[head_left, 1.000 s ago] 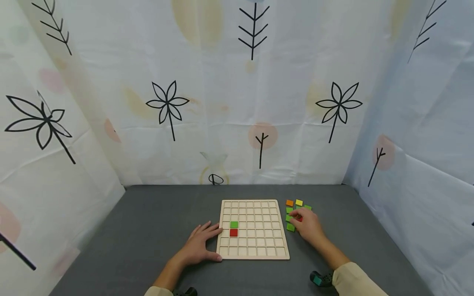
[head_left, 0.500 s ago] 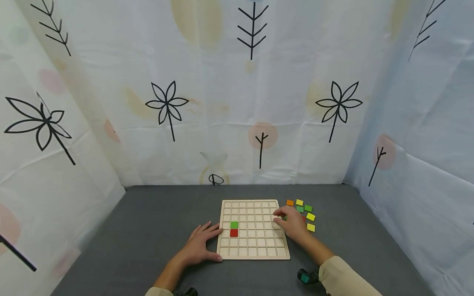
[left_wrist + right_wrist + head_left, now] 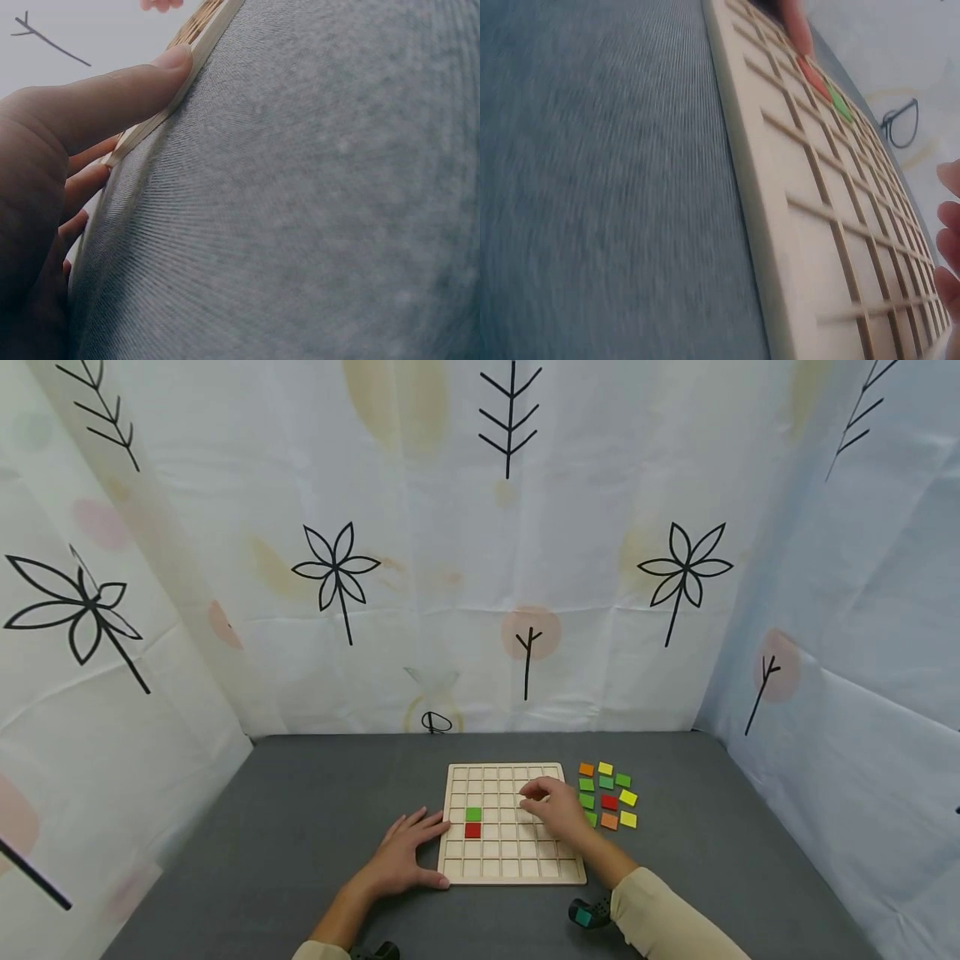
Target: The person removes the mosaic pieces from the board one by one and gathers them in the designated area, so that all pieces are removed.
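The pale wooden grid board (image 3: 513, 870) lies flat on the grey table. Two of its cells hold tiles, a green tile (image 3: 473, 814) above a red tile (image 3: 472, 831). My left hand (image 3: 402, 860) rests at the board's left side with fingers spread; in the left wrist view the thumb (image 3: 142, 90) lies along the edge. My right hand (image 3: 558, 810) is over the right part of the board, thumb and index fingertips close together. I cannot tell whether a tile is between them. In the right wrist view only its fingertips (image 3: 951, 225) show at the right edge.
Right of the board lie several loose square tiles, among them an orange tile (image 3: 587, 769), a yellow tile (image 3: 628, 819) and a red tile (image 3: 609, 802). Printed white cloth (image 3: 450, 668) hangs behind and at both sides of the grey table (image 3: 322, 793).
My right hand has moved left from the loose tiles to over the board, uncovering the tiles it hid. My left hand has stayed at the board's left edge.
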Demonstrator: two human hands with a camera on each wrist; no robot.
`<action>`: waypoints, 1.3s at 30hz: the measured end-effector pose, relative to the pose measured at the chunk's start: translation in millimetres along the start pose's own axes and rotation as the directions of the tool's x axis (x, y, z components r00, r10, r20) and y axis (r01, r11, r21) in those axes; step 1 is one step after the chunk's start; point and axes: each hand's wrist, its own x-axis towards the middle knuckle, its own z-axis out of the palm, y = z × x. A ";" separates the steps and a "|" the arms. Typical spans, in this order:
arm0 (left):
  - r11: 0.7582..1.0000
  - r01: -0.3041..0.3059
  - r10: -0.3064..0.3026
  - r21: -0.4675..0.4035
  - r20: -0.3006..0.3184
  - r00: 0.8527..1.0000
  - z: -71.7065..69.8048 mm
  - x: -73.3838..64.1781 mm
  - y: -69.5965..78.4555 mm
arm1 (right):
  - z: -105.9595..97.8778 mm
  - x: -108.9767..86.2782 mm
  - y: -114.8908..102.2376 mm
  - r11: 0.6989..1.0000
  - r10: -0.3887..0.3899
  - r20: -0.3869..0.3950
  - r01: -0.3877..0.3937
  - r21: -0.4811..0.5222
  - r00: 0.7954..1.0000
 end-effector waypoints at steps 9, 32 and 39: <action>1.000 -0.006 0.006 0.006 0.000 1.000 1.7 0.0 -2.3 | 17.3 4.4 -8.9 0.991 0.081 0.065 -0.087 0.099 0.995; 1.000 -0.010 0.010 0.003 -0.007 1.000 0.8 -1.0 0.4 | 60.8 6.8 -17.1 0.998 0.050 0.088 -0.054 0.036 0.995; 1.000 -0.008 0.008 -0.005 -0.005 1.000 -0.5 -1.1 2.9 | 66.7 10.2 -20.9 0.992 0.036 0.063 -0.028 -0.120 0.997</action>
